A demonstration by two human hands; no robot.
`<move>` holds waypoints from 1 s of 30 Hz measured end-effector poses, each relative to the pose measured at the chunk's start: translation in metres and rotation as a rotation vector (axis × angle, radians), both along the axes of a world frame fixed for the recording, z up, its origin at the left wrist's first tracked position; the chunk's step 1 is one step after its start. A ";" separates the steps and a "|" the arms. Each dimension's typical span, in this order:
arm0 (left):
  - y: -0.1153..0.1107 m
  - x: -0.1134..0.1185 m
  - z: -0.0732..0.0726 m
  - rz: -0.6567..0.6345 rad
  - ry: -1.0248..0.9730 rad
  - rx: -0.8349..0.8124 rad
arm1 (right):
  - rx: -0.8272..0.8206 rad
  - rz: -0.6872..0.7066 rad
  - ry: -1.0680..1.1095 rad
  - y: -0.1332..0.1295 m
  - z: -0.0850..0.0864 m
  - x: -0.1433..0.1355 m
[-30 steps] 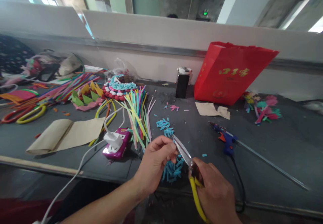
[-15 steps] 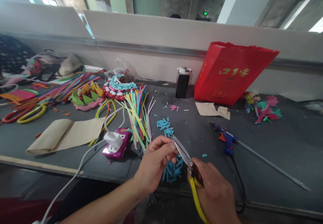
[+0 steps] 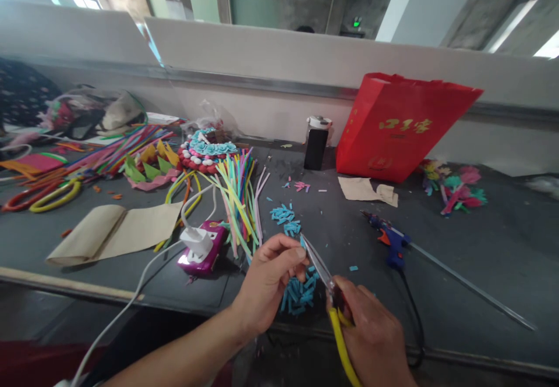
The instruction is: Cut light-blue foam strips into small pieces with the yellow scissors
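Note:
My left hand (image 3: 273,273) pinches a small blue strip piece (image 3: 303,241) between thumb and fingertips. In my right hand (image 3: 371,326) is a pair of scissors (image 3: 321,267) with yellow handles, its metal blades a little apart and close beside the blue piece. Under and beside my left hand lies a pile of short blue pieces (image 3: 299,294) near the table's front edge. A second heap of blue pieces (image 3: 285,218) is spread just beyond my fingertips. One loose blue bit (image 3: 353,268) rests to the right of the scissors.
A bundle of coloured pipe cleaners (image 3: 240,201) and a purple power strip (image 3: 205,250) with a white plug are to the left. A blue glue gun (image 3: 395,247) with a long glue stick lies right. Behind stand a bottle (image 3: 316,145) and a red bag (image 3: 402,131).
The scissors' blades have opened slightly and shifted a little right, and the blue piece at my left fingertips now shows. My left hand stays nearly in place.

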State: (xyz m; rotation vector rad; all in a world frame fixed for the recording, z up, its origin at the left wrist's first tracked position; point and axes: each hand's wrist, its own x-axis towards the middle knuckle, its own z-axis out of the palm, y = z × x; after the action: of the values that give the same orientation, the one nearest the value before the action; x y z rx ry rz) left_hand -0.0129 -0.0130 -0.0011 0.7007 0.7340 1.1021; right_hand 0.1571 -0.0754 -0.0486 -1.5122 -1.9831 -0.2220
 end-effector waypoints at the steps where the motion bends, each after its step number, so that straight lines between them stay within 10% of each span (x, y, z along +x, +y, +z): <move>1: 0.001 0.000 0.000 0.001 0.006 0.002 | -0.015 -0.013 0.013 0.000 -0.001 0.001; 21: 0.058 -0.021 -0.023 0.089 1.281 0.794 | -0.008 -0.224 0.375 -0.006 0.013 0.030; 30: 0.040 0.001 -0.027 -0.202 1.270 1.054 | -0.063 -0.234 0.435 -0.014 0.008 0.044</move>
State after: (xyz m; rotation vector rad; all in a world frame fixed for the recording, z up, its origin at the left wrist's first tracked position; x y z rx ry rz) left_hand -0.0122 0.0266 -0.0279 2.4313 1.0473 0.6940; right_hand 0.2010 -0.0894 -0.0403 -1.6676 -1.4851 0.0719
